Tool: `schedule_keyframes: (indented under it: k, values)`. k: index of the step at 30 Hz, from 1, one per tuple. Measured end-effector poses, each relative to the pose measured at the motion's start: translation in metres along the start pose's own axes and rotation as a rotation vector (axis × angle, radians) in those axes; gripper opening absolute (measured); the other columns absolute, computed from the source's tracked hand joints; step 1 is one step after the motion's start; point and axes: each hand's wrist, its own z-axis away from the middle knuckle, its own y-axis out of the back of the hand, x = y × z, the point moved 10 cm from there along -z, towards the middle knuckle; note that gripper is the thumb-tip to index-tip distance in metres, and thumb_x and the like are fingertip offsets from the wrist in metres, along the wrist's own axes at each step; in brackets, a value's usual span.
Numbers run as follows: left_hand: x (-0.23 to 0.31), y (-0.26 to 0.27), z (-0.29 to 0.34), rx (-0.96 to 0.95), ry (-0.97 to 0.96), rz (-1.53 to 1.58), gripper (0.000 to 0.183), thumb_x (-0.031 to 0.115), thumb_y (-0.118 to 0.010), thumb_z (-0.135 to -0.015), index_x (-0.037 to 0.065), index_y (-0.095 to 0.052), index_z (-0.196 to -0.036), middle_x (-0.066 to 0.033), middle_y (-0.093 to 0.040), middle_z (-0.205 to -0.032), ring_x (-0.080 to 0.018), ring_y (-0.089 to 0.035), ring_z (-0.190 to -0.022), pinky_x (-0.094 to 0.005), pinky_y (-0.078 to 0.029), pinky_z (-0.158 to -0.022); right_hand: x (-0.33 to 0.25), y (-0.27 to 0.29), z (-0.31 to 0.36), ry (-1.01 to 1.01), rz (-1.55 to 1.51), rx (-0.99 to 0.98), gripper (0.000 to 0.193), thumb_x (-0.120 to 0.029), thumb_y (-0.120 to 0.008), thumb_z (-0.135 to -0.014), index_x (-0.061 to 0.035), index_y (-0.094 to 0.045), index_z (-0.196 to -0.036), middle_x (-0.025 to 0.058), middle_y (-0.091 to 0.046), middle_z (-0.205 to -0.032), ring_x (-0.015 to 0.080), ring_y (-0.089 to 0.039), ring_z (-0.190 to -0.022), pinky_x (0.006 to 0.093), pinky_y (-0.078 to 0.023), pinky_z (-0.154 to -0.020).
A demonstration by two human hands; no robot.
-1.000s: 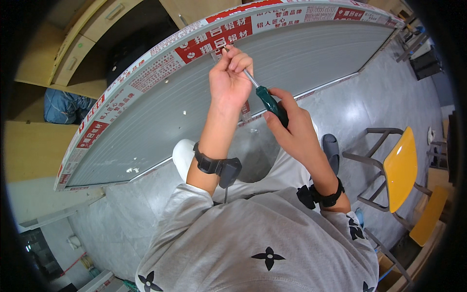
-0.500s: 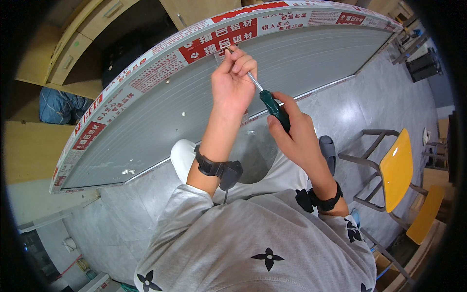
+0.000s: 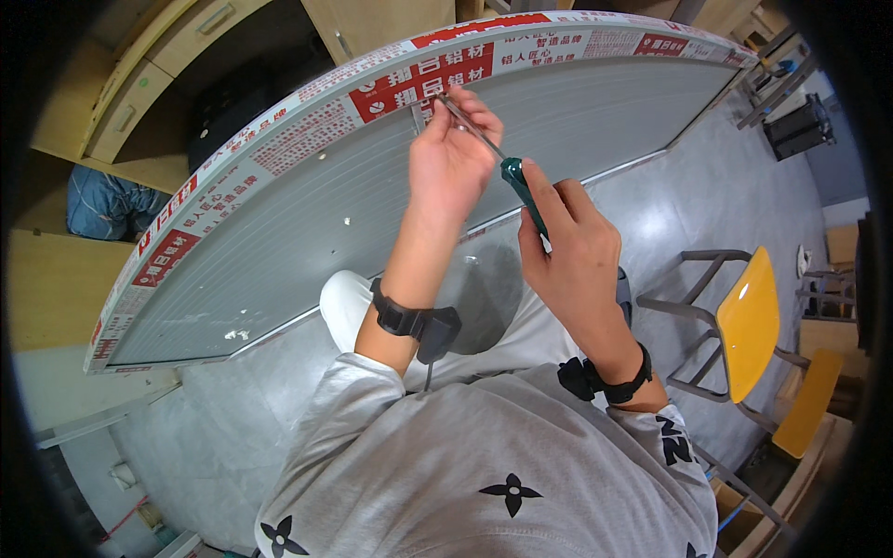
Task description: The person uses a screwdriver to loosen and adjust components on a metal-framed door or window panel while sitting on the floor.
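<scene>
In my right hand (image 3: 572, 246) is a screwdriver (image 3: 513, 177) with a dark green handle, the fingers closed around it and the index finger laid along it. Its metal shaft slants up and left across my left hand (image 3: 456, 153). There the thumb and curled fingers flank the shaft close to its tip, the palm turned up. The tip meets the taped metal frame of a large grey ribbed panel (image 3: 307, 214). Whatever sits right at the tip, such as a screw, is too small to make out.
The panel leans across in front of me, its rim wrapped in red and white printed film. Behind it stands a wooden cabinet (image 3: 56, 307) with a blue cloth bundle (image 3: 107, 205). A yellow chair (image 3: 747, 325) is on the right, on grey floor tiles (image 3: 233, 418).
The screwdriver handle and my right hand have shifted slightly right. My left fingers have loosened and spread a little, so more of the shaft shows.
</scene>
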Motion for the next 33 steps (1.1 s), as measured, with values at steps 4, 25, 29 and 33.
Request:
schedule_keyframes:
  k: [4, 25, 29, 33]
  values:
    - [-0.013, -0.008, 0.031, -0.021, -0.046, -0.535, 0.019, 0.015, -0.044, -0.097, 0.001, -0.051, -0.109, -0.0089, -0.058, -0.104, -0.0244, -0.056, -0.100, -0.0396, -0.047, -0.086, 0.000, 0.009, -0.004, 0.003, -0.249, 0.056, 0.038, -0.006, -0.061, -0.082, 0.0002, -0.055, -0.118, 0.0132, -0.061, -0.077, 0.0209, -0.054, -0.051, 0.0297, -0.041, -0.047]
    - [0.003, 0.000, 0.030, -0.118, 0.013, -0.781, 0.016, 0.013, -0.045, -0.097, -0.001, -0.050, -0.103, -0.0203, -0.059, -0.106, -0.0347, -0.061, -0.099, -0.0505, -0.051, -0.089, 0.010, 0.015, 0.030, -0.383, -0.482, 0.052, 0.031, -0.006, -0.062, -0.084, 0.0016, -0.055, -0.114, 0.0154, -0.061, -0.101, 0.0214, -0.061, -0.079, 0.0288, -0.047, -0.061]
    - [0.004, 0.003, 0.028, -0.137, 0.023, -0.805, 0.016, 0.015, -0.046, -0.097, 0.002, -0.053, -0.103, -0.0141, -0.063, -0.100, -0.0272, -0.063, -0.094, -0.0473, -0.051, -0.088, -0.030, 0.029, 0.023, -0.025, -0.075, 0.091, 0.039, 0.002, -0.065, -0.076, 0.0017, -0.056, -0.114, 0.0181, -0.059, -0.096, 0.0263, -0.062, -0.076, 0.0326, -0.050, -0.060]
    - [0.004, 0.002, 0.029, -0.075, 0.018, -0.819, 0.015, 0.016, -0.049, -0.096, 0.002, -0.054, -0.100, -0.0123, -0.064, -0.092, -0.0250, -0.065, -0.087, -0.0450, -0.053, -0.082, -0.023, 0.029, 0.026, -0.096, -0.178, 0.145, 0.034, 0.000, -0.063, -0.080, 0.0028, -0.056, -0.113, 0.0151, -0.061, -0.084, 0.0203, -0.062, -0.061, 0.0274, -0.047, -0.049]
